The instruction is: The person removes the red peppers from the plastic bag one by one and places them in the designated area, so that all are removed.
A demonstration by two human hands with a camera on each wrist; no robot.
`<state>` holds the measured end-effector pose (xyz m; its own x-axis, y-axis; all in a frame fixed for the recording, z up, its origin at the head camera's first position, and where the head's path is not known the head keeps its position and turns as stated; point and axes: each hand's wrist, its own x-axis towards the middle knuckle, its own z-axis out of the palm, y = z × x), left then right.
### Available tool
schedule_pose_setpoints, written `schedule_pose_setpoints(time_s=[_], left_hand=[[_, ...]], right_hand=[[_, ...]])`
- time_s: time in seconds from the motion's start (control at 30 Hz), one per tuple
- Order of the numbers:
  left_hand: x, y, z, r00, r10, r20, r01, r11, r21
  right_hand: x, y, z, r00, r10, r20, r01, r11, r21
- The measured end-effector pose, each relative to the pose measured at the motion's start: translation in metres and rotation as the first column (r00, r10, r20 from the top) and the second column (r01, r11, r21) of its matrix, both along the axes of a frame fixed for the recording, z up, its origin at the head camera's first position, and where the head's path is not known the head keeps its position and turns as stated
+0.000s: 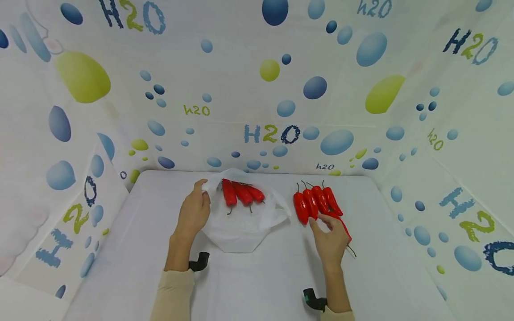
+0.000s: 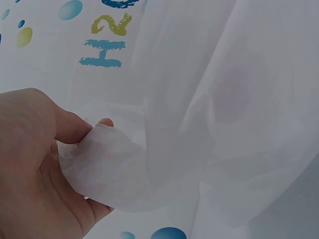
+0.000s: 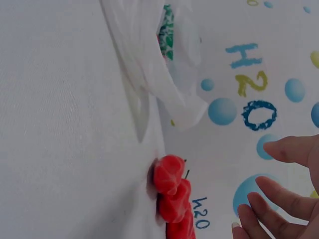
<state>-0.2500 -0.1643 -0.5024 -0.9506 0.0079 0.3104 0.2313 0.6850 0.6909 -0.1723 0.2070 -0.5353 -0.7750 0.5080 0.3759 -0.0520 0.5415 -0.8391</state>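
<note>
A thin white plastic bag (image 1: 241, 232) lies with its mouth spread on the table, several red chili peppers (image 1: 243, 193) inside it. My left hand (image 1: 194, 210) pinches the bag's left edge; in the left wrist view, the thumb and fingers (image 2: 75, 127) hold the gathered film. To the right of the bag, more red peppers (image 1: 309, 203) lie side by side, stems pointing away. My right hand (image 1: 330, 238) hovers at their near ends, thumb and fingers spread apart. The right wrist view shows that hand (image 3: 284, 194) holding nothing, with peppers (image 3: 172, 199) a little way off.
One pepper (image 1: 342, 225) lies slanted behind the right hand, its stem toward me. A white cloth covers the table (image 1: 257, 290). Curtains (image 1: 241, 89) printed with bubbles and H2O lettering enclose the back and sides. Green print (image 3: 167, 35) shows on the bag.
</note>
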Motion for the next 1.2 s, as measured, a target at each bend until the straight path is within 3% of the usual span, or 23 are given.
schedule_pose_setpoints(time_s=[0.33, 0.63, 0.93, 1.2], left_hand=[[0.002, 0.003, 0.003, 1.0, 0.002, 0.014, -0.002, 1.0, 0.005], [0.003, 0.002, 0.003, 1.0, 0.01, 0.005, -0.01, 1.0, 0.003], [0.003, 0.001, 0.002, 1.0, 0.018, 0.008, -0.018, 1.0, 0.001], [0.001, 0.0, 0.0, 1.0, 0.017, 0.001, -0.017, 1.0, -0.009]], right_hand=[[-0.012, -0.013, 0.009, 0.992, 0.113, 0.062, -0.114, 0.993, 0.015], [-0.028, -0.029, 0.022, 0.968, 0.211, 0.139, -0.218, 0.975, 0.039], [-0.051, -0.045, 0.03, 0.934, 0.293, 0.203, -0.323, 0.938, 0.13], [-0.072, -0.067, 0.039, 0.891, 0.368, 0.265, -0.419, 0.892, 0.169]])
